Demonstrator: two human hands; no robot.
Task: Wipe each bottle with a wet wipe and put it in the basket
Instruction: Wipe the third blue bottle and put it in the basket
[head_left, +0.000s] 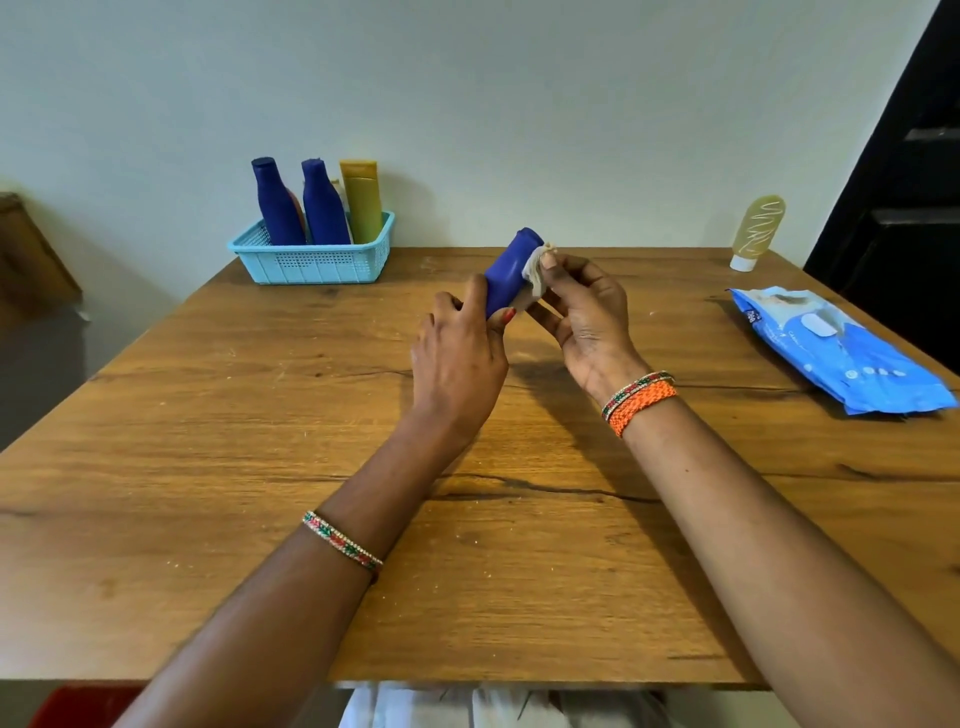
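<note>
The left hand (460, 358) grips a tilted dark blue plastic bottle (509, 273) above the wooden table (260, 415). The right hand (584, 317) presses a crumpled white wet wipe (535, 270) against it (light blue perforated basket (311, 257) at ten o'clock).

Both hands (524, 332) raised, fingers apparently curled, forearms extended

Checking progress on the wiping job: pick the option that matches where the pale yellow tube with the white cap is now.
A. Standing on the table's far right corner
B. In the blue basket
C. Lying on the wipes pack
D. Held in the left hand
A: the pale yellow tube stands cap-down on the table at its far right corner, apart from the basket and the wipes pack.
</note>
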